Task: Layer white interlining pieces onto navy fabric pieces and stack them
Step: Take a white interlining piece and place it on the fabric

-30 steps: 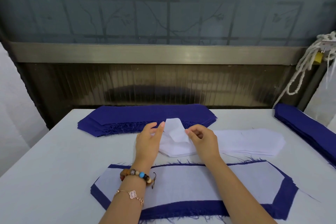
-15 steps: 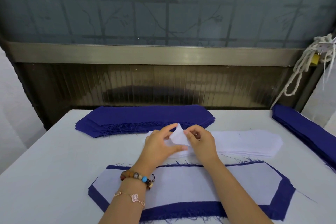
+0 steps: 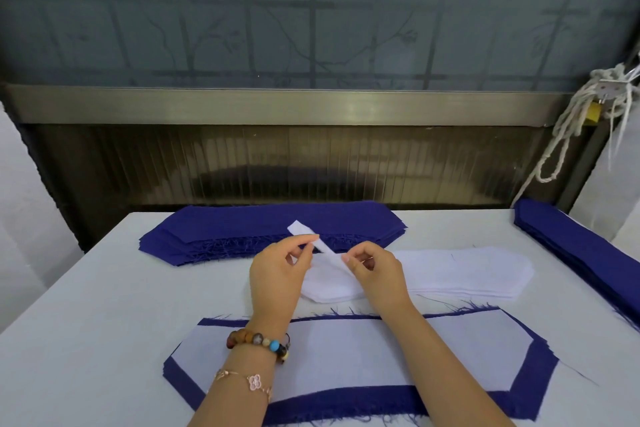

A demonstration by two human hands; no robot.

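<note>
- Two stacks frame our work on the tabletop [image 3: 104,288]: the layered stack [image 3: 346,357] nearest us, white over navy, and the navy pile [image 3: 242,229] at the far edge.
- Between them lies the white interlining pile [image 3: 467,270].
- Our left hand [image 3: 277,274] and right hand [image 3: 377,270], bunched together half a second ago, now pinch the top piece [image 3: 301,227], its end peeled higher: separated, we judge, and ready to lift.

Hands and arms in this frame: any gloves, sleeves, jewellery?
No gloves or sleeves; both forearms bare. The left hand has two at the wrist: a beaded bracelet of brown and cream beads with one bright blue, and a thin gold-toned chain bracelet with a clover-shaped charm. The right hand wears nothing visible.
</note>
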